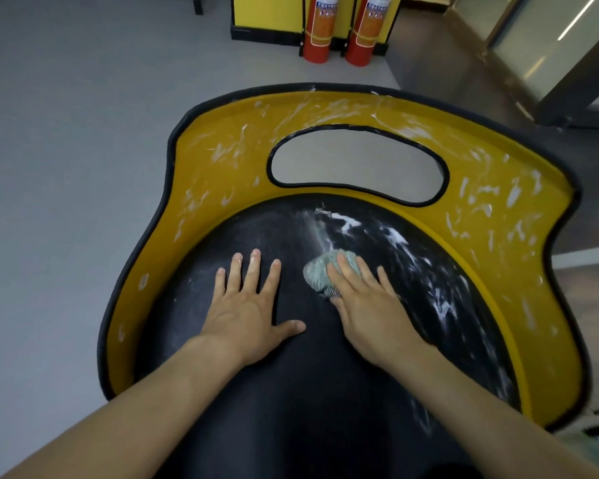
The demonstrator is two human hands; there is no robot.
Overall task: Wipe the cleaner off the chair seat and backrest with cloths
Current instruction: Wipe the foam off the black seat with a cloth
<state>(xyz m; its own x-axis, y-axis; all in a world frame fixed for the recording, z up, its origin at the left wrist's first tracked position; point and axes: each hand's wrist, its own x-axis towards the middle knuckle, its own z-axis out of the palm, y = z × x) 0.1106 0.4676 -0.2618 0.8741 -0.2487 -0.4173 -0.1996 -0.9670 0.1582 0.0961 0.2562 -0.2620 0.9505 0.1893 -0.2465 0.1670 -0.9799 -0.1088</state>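
Two hands down on the black seat (291, 392) of a chair, seen from above. Far left of both hands, grey floor (66, 150). Next, the yellow backrest (201, 160) with its black edging, curving round behind and to either side of the hands, streaked all over with white cleaner (478, 191); an oval cut-out (357, 160) in it straight beyond the fingertips. Left hand (248, 305) laid flat on the seat, fingers spread wide, thumb out toward the other hand, holding nothing. Seat around and beyond this hand mostly dull and dry-looking, only faint specks. Just right of it, apart from the thumb tip, right hand (363, 302) pressed palm-down on a small bunched grey-green cloth (325, 273), fingers lying over the top of it, cloth poking out on the thumb side and past the fingertips. Cloth touching the seat near its middle. Beyond and to the right of the right hand, thick white smears across the black seat, running on toward the right rim. Well beyond both hands, on the floor, two red fire extinguishers (317, 32) upright side by side against a yellow cabinet (267, 15). Far right, a dark frame with glass panels (567, 46).
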